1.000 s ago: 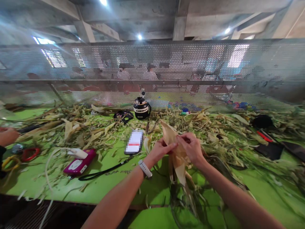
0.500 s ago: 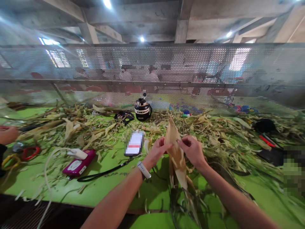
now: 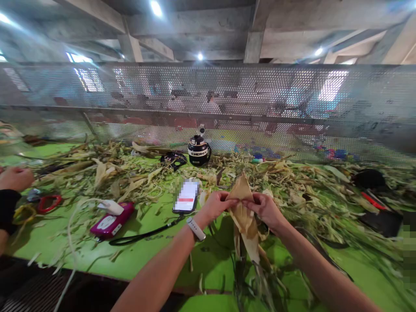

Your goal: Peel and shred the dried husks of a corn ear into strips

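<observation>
A dry tan corn husk stands upright between my hands over the green table, its tip pointing up. My left hand, with a white band on the wrist, pinches the husk's left edge near the top. My right hand pinches the right edge at the same height. Both hands are closed on the husk, close together. Below them, longer husk strips and dark leaves hang toward the table's near edge.
Husks and leaves cover the table's far half. A phone on a black lanyard lies left of my hands, a magenta device farther left. A black bottle stands by the perforated metal screen. Another person's hand is at the left edge.
The husk has turned more upright and my two hands have drawn closer together on its upper part. The view has shifted slightly left.
</observation>
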### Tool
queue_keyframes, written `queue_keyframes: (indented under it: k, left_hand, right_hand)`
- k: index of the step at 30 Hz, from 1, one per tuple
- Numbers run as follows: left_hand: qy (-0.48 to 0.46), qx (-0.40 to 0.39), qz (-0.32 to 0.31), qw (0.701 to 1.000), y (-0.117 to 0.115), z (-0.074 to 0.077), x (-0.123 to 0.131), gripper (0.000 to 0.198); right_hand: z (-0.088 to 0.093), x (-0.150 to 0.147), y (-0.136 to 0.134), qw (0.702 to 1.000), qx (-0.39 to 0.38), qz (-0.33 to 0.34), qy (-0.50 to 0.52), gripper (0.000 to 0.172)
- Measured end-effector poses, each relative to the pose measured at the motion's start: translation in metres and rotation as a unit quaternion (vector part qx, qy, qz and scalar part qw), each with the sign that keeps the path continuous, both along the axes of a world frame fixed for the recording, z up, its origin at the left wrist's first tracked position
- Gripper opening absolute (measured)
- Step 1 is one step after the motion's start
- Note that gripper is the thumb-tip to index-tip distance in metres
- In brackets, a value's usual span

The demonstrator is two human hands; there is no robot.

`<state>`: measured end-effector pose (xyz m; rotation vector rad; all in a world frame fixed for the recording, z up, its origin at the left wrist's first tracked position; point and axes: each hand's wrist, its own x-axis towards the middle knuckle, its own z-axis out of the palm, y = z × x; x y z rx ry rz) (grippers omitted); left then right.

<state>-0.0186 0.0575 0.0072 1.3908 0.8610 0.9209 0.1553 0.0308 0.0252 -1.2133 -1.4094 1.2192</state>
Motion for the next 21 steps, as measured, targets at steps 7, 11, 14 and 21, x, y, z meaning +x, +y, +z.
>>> queue_keyframes:
  k: [7, 11, 14, 21]
  left_hand:
    - [0.063, 0.007, -0.023, 0.998, 0.0030, -0.0019, -0.0071, 0.040]
    - [0.085, 0.034, -0.034, 0.995, 0.0042, -0.0034, -0.0080, 0.039]
    - [0.099, 0.035, -0.044, 0.994, 0.0050, -0.0033, -0.0098, 0.038]
    - [0.173, 0.084, -0.083, 0.978, 0.0020, 0.0038, -0.0104, 0.035]
  right_hand:
    - [-0.0016, 0.0008, 0.0003, 0.999, -0.023, 0.029, -0.002, 0.033]
    - [-0.0025, 0.0031, 0.0009, 0.997, -0.038, 0.058, -0.028, 0.033]
    - [-0.0021, 0.0038, 0.0005, 0.995, -0.005, 0.068, -0.069, 0.029]
    - [-0.0073, 0.0071, 0.0020, 0.988, 0.030, 0.078, -0.133, 0.026]
